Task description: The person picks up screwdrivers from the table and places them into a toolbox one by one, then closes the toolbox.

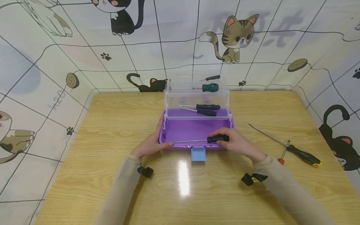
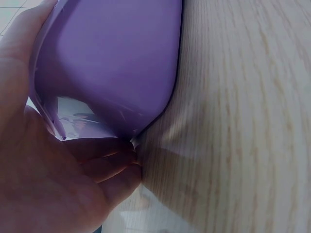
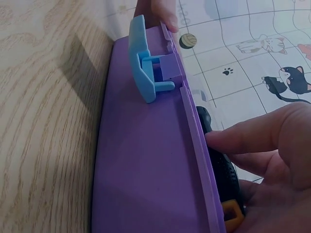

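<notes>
A purple toolbox [image 1: 182, 129] stands on the table with its clear tiered trays [image 1: 174, 101] raised at the back. My left hand [image 1: 150, 143] grips its left front corner, the thumb along the front rim and the other fingers at the end wall. In the left wrist view these fingers [image 2: 114, 167] bend round the box's end. Over the front of the bottom compartment, my right hand [image 1: 239, 142] pinches the black handle of a long screwdriver [image 1: 217, 138]. Its shaft points left toward my left thumb. The right wrist view shows the handle [image 3: 223, 177] just behind the front rim.
The trays hold two black-handled screwdrivers [image 1: 208, 107], a stubby green screwdriver [image 1: 210, 87] and a small black one [image 1: 212, 77]. A blue latch [image 1: 198, 154] hangs down in front. To the right lie a large black-and-yellow screwdriver [image 1: 303, 155] and a red-handled one [image 1: 281, 161], crossing.
</notes>
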`<state>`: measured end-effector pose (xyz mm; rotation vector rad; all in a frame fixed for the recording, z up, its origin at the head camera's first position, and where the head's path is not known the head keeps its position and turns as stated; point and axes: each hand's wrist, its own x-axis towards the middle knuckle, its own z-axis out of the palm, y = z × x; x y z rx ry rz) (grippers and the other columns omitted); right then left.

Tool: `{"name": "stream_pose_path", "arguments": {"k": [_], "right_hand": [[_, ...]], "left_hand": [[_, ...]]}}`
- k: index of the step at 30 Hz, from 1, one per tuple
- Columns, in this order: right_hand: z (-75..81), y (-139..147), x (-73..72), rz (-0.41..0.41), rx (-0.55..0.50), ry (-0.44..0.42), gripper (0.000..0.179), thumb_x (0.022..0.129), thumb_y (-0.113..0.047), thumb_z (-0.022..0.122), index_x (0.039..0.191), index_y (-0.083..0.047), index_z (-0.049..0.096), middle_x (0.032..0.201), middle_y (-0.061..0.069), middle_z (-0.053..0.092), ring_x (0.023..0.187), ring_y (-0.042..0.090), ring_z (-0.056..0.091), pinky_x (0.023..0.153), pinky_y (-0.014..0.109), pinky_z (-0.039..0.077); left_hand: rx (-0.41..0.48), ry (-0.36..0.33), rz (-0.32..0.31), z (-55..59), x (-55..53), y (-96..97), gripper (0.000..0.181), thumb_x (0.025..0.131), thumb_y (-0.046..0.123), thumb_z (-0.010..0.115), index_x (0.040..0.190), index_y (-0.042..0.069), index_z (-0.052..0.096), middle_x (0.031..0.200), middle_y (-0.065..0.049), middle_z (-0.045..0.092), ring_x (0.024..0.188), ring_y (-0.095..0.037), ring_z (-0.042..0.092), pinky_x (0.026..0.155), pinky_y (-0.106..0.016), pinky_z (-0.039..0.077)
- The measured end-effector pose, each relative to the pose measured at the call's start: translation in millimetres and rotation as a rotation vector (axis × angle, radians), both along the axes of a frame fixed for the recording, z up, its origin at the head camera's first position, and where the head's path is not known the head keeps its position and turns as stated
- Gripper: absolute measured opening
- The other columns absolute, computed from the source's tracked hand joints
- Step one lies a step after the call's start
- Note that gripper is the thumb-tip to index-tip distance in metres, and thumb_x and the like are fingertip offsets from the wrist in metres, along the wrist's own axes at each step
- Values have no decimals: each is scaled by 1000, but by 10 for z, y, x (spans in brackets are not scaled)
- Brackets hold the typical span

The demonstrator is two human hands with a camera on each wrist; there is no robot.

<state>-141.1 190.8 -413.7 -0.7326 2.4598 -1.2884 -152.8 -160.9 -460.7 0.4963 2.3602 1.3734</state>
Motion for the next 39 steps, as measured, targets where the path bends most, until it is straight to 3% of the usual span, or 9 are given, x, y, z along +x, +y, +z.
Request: {"name": "stream_pose_path", "arguments": {"k": [7, 15, 21, 26, 32, 39], "right_hand": [[-12, -13, 2, 31, 46, 24, 30, 86, 5, 61, 113, -4, 69, 112, 10, 67, 101, 27, 57, 86, 44, 45], [-48, -25, -15, 86, 91, 66, 26, 90, 5, 56, 112, -1, 68, 111, 10, 67, 102, 27, 59, 87, 45, 47], [-46, -19, -39, 146, 109, 104, 23, 92, 0, 56, 112, 0, 68, 109, 10, 67, 102, 28, 60, 86, 46, 49], [-41, 17, -74, 152, 39, 36, 22, 94, -2, 57, 113, 3, 66, 108, 11, 68, 100, 24, 62, 87, 44, 50], [-16, 67, -80, 136, -18, -60, 23, 95, -4, 57, 116, 5, 64, 106, 13, 68, 99, 19, 62, 85, 38, 51], [-2, 88, -57, 126, -54, -101, 24, 97, -2, 55, 117, 6, 63, 108, 15, 66, 101, 26, 61, 83, 28, 51]], "left_hand": [[11, -10, 4, -1, -2, 6, 117, 83, 33, 77, 148, 46, -19, 161, -2, -6, 140, -34, 25, 109, -50, 27], [1, -8, 7, 10, 14, 3, 116, 83, 34, 77, 149, 43, -19, 160, -11, -1, 137, -40, 29, 108, -54, 28], [24, -7, 11, 0, 8, 2, 116, 83, 33, 77, 150, 43, -18, 160, -3, -6, 140, -36, 23, 109, -51, 26], [40, 10, 0, -3, 5, 5, 116, 84, 30, 76, 150, 40, -18, 160, -2, -9, 142, -34, 18, 111, -50, 23], [30, -4, 6, 22, 23, 6, 116, 84, 32, 76, 149, 44, -18, 161, -6, -5, 138, -40, 25, 108, -55, 27], [51, -9, 5, 7, 9, 7, 116, 83, 30, 77, 149, 45, -18, 160, 2, -9, 142, -32, 19, 110, -50, 24]]}}
